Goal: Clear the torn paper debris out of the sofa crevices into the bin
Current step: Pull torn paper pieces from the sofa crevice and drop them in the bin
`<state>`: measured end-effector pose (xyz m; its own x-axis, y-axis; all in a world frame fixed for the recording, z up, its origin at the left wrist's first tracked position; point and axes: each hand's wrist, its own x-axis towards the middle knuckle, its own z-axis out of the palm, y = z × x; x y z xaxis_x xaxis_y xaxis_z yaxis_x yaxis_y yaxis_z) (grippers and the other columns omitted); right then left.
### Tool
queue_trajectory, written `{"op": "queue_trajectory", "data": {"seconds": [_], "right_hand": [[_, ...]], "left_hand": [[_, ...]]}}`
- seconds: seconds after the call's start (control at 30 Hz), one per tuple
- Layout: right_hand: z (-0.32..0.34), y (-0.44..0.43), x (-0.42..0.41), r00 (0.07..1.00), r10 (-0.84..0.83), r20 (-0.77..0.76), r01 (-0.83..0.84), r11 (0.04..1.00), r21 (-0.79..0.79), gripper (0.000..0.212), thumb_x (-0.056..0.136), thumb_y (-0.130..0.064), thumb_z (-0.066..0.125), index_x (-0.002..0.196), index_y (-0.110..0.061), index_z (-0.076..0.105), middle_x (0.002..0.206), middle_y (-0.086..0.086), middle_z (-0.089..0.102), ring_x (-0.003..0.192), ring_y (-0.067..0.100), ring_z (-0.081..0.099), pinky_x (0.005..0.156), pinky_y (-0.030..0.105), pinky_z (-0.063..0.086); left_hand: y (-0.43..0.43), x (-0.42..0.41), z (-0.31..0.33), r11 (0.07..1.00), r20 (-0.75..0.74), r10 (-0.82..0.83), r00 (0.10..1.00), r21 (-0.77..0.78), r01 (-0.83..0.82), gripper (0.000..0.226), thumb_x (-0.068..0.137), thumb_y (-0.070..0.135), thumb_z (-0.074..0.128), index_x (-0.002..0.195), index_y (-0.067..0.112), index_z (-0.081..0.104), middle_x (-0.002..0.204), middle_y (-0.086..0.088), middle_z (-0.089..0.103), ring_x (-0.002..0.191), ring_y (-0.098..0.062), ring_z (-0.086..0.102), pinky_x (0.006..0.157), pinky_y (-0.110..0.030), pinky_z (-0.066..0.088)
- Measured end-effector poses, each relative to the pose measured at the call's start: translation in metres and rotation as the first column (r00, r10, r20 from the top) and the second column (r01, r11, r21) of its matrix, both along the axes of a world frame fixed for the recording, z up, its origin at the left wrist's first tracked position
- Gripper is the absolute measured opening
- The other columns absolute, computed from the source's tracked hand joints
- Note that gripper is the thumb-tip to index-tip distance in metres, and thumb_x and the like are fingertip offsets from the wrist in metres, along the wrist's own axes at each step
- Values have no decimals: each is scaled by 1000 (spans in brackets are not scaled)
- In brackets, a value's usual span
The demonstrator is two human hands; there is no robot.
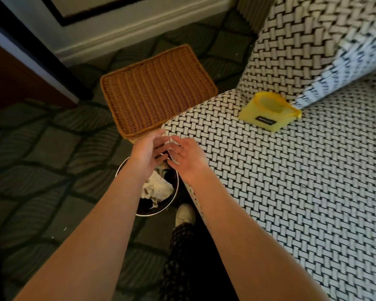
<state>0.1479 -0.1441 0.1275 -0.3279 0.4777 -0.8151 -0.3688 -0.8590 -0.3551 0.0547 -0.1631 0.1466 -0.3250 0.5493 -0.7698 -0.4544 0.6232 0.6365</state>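
Note:
A round dark bin (174, 193) stands on the carpet against the sofa's front corner, with crumpled white paper (157, 187) lying inside it. My left hand (149, 153) and my right hand (186, 156) hover together just above the bin's far rim, fingers spread and nearly touching. Small pale scraps (170, 152) show between the fingertips, blurred, so I cannot tell whether either hand grips them. The sofa seat (280, 181) is a black-and-white woven fabric; its crevice runs under the armrest cushion (326, 83).
A flat brown wicker lid or tray (156, 92) rests on the floor beside the sofa corner. A yellow pouch (269, 110) lies on the seat by the cushion. My white shoe (185, 213) is beside the bin. Tiny scraps (64, 229) dot the dark patterned carpet.

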Motion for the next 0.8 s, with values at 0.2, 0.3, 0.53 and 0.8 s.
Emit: {"op": "queue_trajectory", "data": {"seconds": [0.2,0.3,0.53,0.8], "right_hand": [[25,9,95,975,-223,18,223,974,29,37,98,-25,29,113,-8,58,113,8,59,104,21,54,93,35,41],[28,8,153,931,-365,22,365,931,23,35,97,-22,32,116,-7,57,112,8,60,103,23,55,89,34,43],[39,0,277,834,-550,52,547,835,55,25,95,-17,35,101,-9,58,98,6,61,94,21,56,87,32,42],[49,12,381,719,-693,57,688,721,88,29,96,-16,32,112,-8,55,101,5,61,90,18,58,89,32,41]], "left_hand": [[27,89,34,989,54,-129,990,78,125,15,95,16,45,91,17,59,83,2,62,74,-12,59,65,-24,47],[36,140,39,965,66,-251,966,94,244,20,94,13,43,85,19,59,79,2,62,70,-12,58,64,-25,45],[52,258,46,914,130,-402,906,120,388,20,94,9,42,84,18,57,74,2,61,64,-11,56,57,-23,43],[93,372,67,792,112,-606,787,173,585,21,95,8,40,87,16,58,81,1,60,69,-11,55,63,-25,43]]}}
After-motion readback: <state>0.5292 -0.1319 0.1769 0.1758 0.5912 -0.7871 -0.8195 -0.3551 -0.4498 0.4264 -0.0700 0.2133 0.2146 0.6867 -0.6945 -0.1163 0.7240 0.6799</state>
